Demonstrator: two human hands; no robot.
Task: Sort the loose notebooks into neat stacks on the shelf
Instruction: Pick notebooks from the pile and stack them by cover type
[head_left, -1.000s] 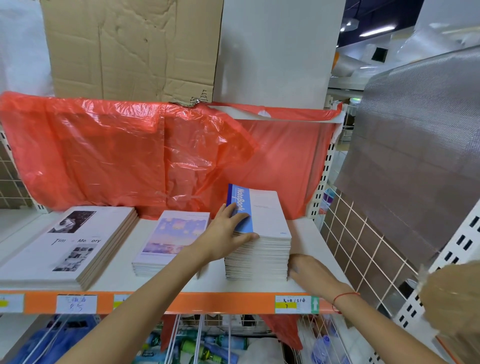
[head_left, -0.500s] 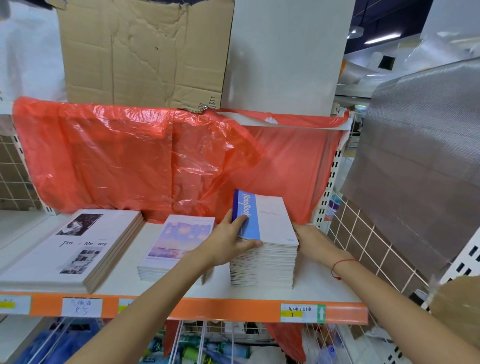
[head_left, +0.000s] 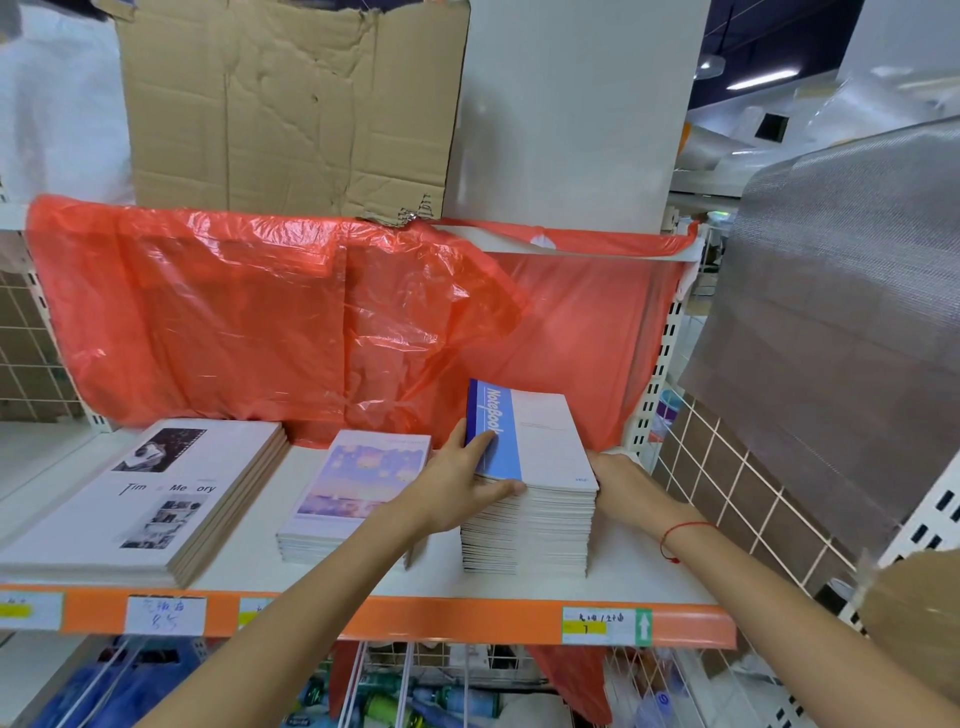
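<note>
Your right hand (head_left: 621, 486) now up at stack's right side, fingers against upper edges near top cover; a second ago it sat low at stack's front right corner, about 5 o'clock from where it is now. It reaches that side position half a second ago and shifts little since. NoteBook stack (head_left: 535, 499) looks squarer: sides more even than a second ago. Your head view tilts slightly down, so shelf contents sit lower in view.

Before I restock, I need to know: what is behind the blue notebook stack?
Red plastic sheet hangs right behind the notebook stack. Whatever is behind the sheet is covered and cannot be seen.
</note>
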